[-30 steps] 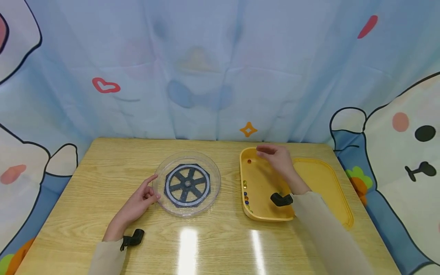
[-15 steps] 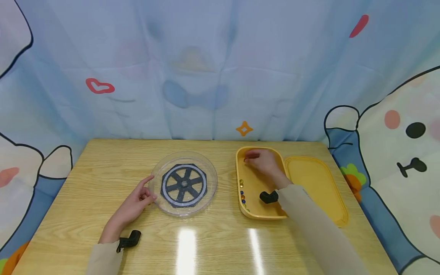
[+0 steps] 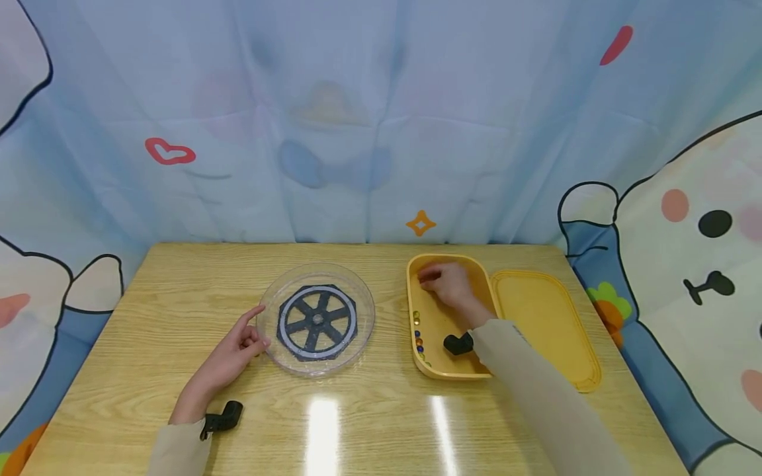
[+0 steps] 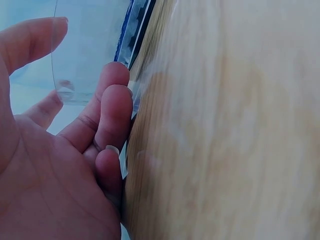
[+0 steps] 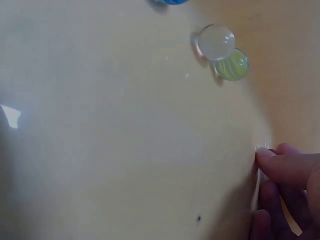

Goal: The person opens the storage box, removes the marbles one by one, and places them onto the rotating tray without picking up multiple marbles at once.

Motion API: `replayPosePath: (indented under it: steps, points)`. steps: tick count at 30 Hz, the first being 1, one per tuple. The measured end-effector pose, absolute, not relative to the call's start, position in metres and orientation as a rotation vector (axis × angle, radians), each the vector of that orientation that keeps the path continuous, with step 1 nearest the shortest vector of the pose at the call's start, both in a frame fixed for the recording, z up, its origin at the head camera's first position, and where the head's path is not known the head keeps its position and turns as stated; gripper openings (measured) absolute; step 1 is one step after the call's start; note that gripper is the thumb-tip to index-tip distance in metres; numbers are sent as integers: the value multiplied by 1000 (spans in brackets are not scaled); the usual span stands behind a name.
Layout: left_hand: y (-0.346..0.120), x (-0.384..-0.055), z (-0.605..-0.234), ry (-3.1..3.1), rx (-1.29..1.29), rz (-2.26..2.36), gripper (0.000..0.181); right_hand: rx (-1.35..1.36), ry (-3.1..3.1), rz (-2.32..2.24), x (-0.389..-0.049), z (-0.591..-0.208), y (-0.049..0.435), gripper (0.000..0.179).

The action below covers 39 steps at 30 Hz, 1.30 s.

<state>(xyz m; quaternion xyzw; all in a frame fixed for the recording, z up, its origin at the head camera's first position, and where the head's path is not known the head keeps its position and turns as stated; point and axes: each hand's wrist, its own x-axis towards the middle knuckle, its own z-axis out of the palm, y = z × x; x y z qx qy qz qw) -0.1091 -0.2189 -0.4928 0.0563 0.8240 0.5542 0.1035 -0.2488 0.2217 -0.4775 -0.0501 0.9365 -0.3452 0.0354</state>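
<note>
In the head view a clear round dish stands on the table, a dark spoked wheel shape with a pale ring showing within its outline. My left hand touches the left side of the dish with spread index finger and thumb; the other fingers curl loosely. My right hand reaches into the yellow tray, at its far left wall. Thumb and fingers pinch there around a small glassy marble, mostly hidden by them. Nearby in the right wrist view lie a clear marble and a yellow-striped marble.
Several coloured marbles, among them a yellow one, line the tray's left wall. A flat yellow lid lies right of the tray. The wooden table ends at a printed curtain behind.
My right hand has come down to the left into the tray, and its fingers have closed at the red marble by the far left wall. The left hand stays at the dish.
</note>
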Motion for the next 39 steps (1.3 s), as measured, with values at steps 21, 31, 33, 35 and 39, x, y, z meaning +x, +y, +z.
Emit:
replayPosePath:
  steps: [21, 31, 33, 35, 39]
  points:
    - [-217, -108, -499, 2420, 171, 1644, 65, -79, 2828, -1167, -245, -464, 233, 18]
    - [-220, -111, -497, 2438, 180, 1624, 64, -29, 2781, -1333, -231, -433, 235, 22]
    - [-220, -111, -497, 2440, 168, 1624, 64, -34, 2770, -1380, -227, -426, 234, 23]
    - [-219, -110, -497, 2441, 164, 1625, 64, -47, 2751, -1446, -223, -420, 230, 23]
    - [-218, -110, -496, 2438, 160, 1639, 64, -133, 2722, -1541, -214, -413, 219, 24]
